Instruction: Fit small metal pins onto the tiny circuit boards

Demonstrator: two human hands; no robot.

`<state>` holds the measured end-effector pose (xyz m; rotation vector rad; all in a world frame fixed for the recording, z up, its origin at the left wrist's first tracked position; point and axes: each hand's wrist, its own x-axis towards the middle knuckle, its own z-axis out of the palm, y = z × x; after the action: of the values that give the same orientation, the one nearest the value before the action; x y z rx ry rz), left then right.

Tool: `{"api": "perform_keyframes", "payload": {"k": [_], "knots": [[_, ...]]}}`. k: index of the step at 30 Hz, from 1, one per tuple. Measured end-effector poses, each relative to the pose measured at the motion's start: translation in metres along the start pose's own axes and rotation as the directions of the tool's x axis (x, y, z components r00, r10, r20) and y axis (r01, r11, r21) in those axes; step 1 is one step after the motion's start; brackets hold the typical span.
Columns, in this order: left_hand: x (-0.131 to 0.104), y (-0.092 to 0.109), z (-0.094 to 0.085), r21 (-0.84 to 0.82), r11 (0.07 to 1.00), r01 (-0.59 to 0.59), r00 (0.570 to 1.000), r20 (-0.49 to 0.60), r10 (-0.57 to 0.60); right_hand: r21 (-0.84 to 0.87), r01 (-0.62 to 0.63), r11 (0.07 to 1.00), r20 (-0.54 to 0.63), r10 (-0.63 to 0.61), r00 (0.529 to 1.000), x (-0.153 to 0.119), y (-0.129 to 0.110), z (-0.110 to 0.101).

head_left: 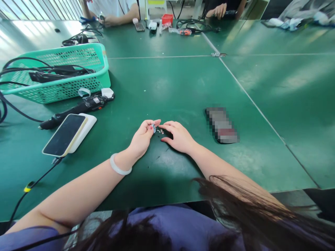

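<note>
Between thumb and fingers, my left hand (143, 137) pinches a small light-blue piece (153, 128) whose kind I cannot make out. Just right of it are tiny metal parts (161, 131), thin and bent, close to the fingertips of my right hand (179, 136). That hand rests on the green table (167, 94) with thumb and forefinger apart, the metal parts lying in the gap. Whether its fingertips touch them is too small to tell. A few dark specks show on the table below the hands.
Left stand a green basket (104, 75) of black cables, a black electric screwdriver (78, 108) and a phone (65, 135) on a white block. A dark, blurred-out object (222, 125) lies right. Across the table, people's hands are near a red box (167, 18) and cables.
</note>
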<state>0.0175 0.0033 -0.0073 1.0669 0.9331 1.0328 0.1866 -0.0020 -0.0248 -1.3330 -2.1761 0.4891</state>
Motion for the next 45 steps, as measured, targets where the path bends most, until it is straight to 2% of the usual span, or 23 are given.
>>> {"api": "perform_keyframes", "payload": {"k": [4, 8, 11, 15, 23, 25, 27, 29, 31, 34, 39, 45], "knots": [[0.002, 0.002, -0.008, -0.149, 0.985, 0.085, 0.996, -0.001, -0.086, -0.048, 0.026, 0.998, 0.018, -0.025, 1.000, 0.005, -0.003, 0.005], [0.005, 0.004, -0.012, -0.245, 0.958, 0.152, 0.988, 0.059, -0.142, -0.012, -0.020, 1.000, -0.013, 0.020, 1.000, 0.008, -0.003, 0.007], [0.006, 0.007, -0.015, -0.315, 0.932, 0.177, 0.984, 0.075, -0.161, 0.000, -0.028, 1.000, -0.016, 0.028, 0.999, 0.007, -0.003, 0.007], [0.007, 0.011, -0.017, -0.378, 0.905, 0.196, 0.981, 0.069, -0.184, -0.075, -0.003, 0.997, 0.010, 0.004, 1.000, 0.004, -0.006, 0.005], [0.010, 0.003, -0.017, -0.330, 0.926, 0.182, 0.983, 0.049, -0.176, -0.072, 0.033, 0.997, 0.025, -0.032, 0.999, 0.001, -0.007, -0.001], [0.011, 0.002, -0.017, -0.306, 0.932, 0.193, 0.981, 0.054, -0.186, -0.016, 0.043, 0.999, -0.008, -0.043, 0.999, 0.000, -0.008, -0.003], [0.011, 0.002, -0.017, -0.265, 0.944, 0.196, 0.981, 0.060, -0.186, 0.095, -0.001, 0.995, -0.067, 0.008, 0.998, -0.001, -0.010, -0.004], [0.010, 0.003, -0.016, -0.220, 0.957, 0.187, 0.982, 0.071, -0.175, 0.256, -0.101, 0.961, -0.105, 0.131, 0.986, -0.003, -0.012, -0.004], [0.010, 0.002, -0.015, -0.179, 0.968, 0.178, 0.983, 0.086, -0.164, 0.442, -0.188, 0.877, -0.092, 0.252, 0.963, -0.004, -0.013, -0.004], [0.009, 0.001, -0.014, -0.136, 0.974, 0.180, 0.980, 0.111, -0.166, 0.643, -0.217, 0.734, -0.044, 0.319, 0.947, -0.004, -0.013, -0.002], [0.007, 0.001, -0.013, -0.126, 0.972, 0.199, 0.976, 0.114, -0.185, 0.749, -0.228, 0.622, -0.006, 0.351, 0.936, -0.001, -0.013, -0.001], [0.003, 0.003, -0.013, -0.001, 0.986, 0.165, 0.969, 0.187, -0.162, 0.810, -0.293, 0.509, 0.019, 0.476, 0.879, 0.001, -0.014, -0.002]]}}
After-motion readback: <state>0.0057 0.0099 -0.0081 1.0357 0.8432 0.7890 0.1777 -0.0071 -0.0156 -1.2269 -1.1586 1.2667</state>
